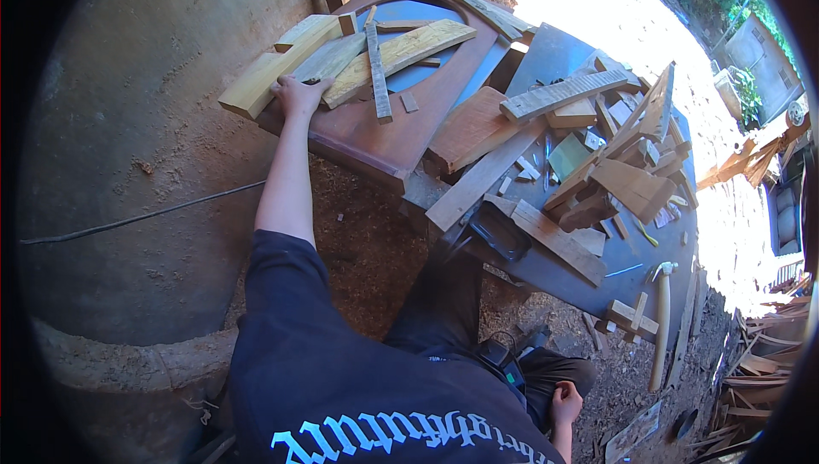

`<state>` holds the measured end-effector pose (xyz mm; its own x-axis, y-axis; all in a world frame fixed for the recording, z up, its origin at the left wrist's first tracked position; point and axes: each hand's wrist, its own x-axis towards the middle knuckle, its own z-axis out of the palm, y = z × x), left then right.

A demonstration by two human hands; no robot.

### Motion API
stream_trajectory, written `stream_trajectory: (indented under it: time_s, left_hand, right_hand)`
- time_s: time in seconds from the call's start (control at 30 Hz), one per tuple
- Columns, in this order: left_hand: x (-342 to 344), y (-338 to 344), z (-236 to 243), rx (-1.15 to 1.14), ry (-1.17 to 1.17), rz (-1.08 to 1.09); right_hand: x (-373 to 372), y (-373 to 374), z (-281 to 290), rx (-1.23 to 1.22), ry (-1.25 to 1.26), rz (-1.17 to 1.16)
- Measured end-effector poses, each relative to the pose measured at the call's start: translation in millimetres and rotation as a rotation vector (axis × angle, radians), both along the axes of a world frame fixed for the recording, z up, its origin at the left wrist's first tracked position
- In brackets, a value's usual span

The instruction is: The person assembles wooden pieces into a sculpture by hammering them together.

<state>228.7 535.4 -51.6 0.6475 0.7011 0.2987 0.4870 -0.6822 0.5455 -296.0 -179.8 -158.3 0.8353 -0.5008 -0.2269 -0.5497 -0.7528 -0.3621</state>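
My left hand [300,95] reaches out to the far left and grips the near end of a pale grey wooden board [328,61], thumb on one side and fingers on the other. Against that board's left side lies a thick yellowish wooden beam [281,67]. To its right is a yellow plank [401,59] with a rough edge, crossed by a narrow weathered strip [376,72]. All of them rest on a reddish-brown wooden panel [358,136] with a curved opening. My right hand [566,403] hangs low beside my knee, its fingers curled with nothing visible in them.
Offcuts and boards [563,157] are heaped on a dark table [554,268] to the right. A claw hammer [662,319] leans at its right edge near a small wooden cross-shaped piece [633,316]. A wall [145,123] stands close on the left, with a thin rod [145,215] before it.
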Motion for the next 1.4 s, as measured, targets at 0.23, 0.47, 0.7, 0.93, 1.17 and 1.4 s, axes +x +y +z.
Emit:
stream_trajectory:
  time_s: [0.23,0.47,0.7,0.93,1.17,1.4]
  left_hand:
    - [-14.3,-17.7,105.3,0.031,-0.105,-0.034]
    - [-99.8,-18.8,180.3,0.480,-0.430,-0.236]
    - [-290.2,-52.6,189.1,-0.322,-0.852,-0.508]
    - [-342.2,-141.8,167.0,-0.979,-0.626,-0.797]
    - [-343.6,-209.5,147.4,-1.429,-0.435,-1.113]
    - [-346.2,-261.6,125.7,-1.695,-0.247,-1.324]
  right_hand:
    - [-4.0,1.0,-3.1,-0.013,-0.042,0.008]
    - [1.6,7.0,4.1,-0.044,-0.023,-0.019]
    - [15.7,5.4,3.5,0.326,-0.151,0.082]
    - [96.3,98.0,171.8,0.148,-0.707,0.552]
    - [108.3,126.5,269.3,0.047,-1.200,0.792]
    - [53.8,119.4,238.4,0.651,-1.137,0.521]
